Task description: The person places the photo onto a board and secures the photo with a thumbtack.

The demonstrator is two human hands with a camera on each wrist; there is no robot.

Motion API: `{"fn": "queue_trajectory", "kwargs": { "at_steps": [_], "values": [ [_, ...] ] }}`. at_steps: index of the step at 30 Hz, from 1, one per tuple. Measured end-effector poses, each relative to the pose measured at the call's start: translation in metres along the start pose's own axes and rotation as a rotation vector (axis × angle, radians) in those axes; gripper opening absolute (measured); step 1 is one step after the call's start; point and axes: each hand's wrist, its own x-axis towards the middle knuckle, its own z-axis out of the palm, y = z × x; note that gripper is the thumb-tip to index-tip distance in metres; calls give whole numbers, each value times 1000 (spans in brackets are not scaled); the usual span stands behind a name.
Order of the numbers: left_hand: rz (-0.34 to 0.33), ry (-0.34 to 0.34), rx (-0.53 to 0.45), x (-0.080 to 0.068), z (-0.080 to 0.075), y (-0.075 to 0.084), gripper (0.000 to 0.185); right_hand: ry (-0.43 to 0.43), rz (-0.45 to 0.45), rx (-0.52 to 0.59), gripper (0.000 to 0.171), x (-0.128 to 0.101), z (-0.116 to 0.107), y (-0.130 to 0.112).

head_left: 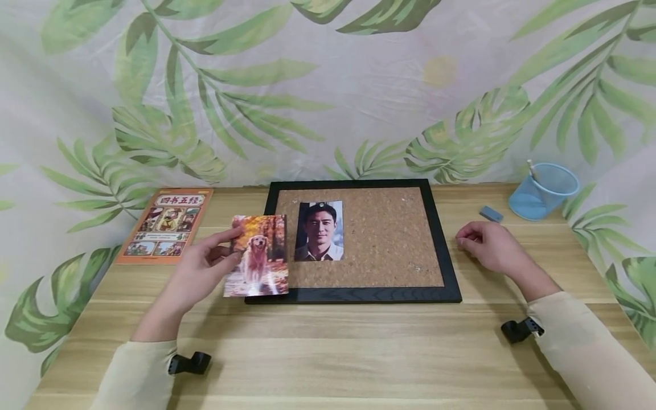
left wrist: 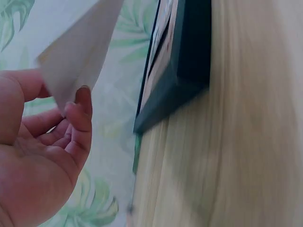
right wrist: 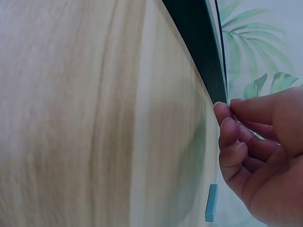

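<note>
While our left hand pinches the dog photo over the corkboard corner, right hand curled, seemingly pinching something tiny; the loose grip risks a crooked photo.

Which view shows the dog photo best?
The head view: the dog photo, pinched by the left hand over the cork board's corner, shows its whole printed face. The left wrist view shows only its blank back; the right wrist view misses it.
</note>
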Motion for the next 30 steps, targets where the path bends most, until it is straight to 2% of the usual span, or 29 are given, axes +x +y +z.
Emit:
{"fn": "queue_trajectory", "kwargs": {
  "at_steps": [3, 8, 14, 17, 20, 23, 30],
  "values": [
    [12, -71, -47, 11, 13, 5, 57, 0, 3, 5, 14, 0, 0, -1],
    [25, -180, -67, 28, 36, 14, 63, -11, -4, 5, 14, -2, 0, -3],
    [15, -243, -98, 46, 64, 31, 66, -8, -29, 16, 13, -4, 1, -4],
    [45, -243, -59, 58, 79, 38, 66, -4, -38, 19, 13, -5, 2, -3],
    [74, -242, 36, 71, 95, 45, 66, 1, -45, 19, 13, -6, 3, -4],
    [76, -250, 120, 83, 110, 52, 65, 7, -50, 23, 12, -7, 3, -5],
    [57, -309, 159, 110, 138, 64, 66, 1, -53, 35, 12, -6, 6, -8]
  ]
}}
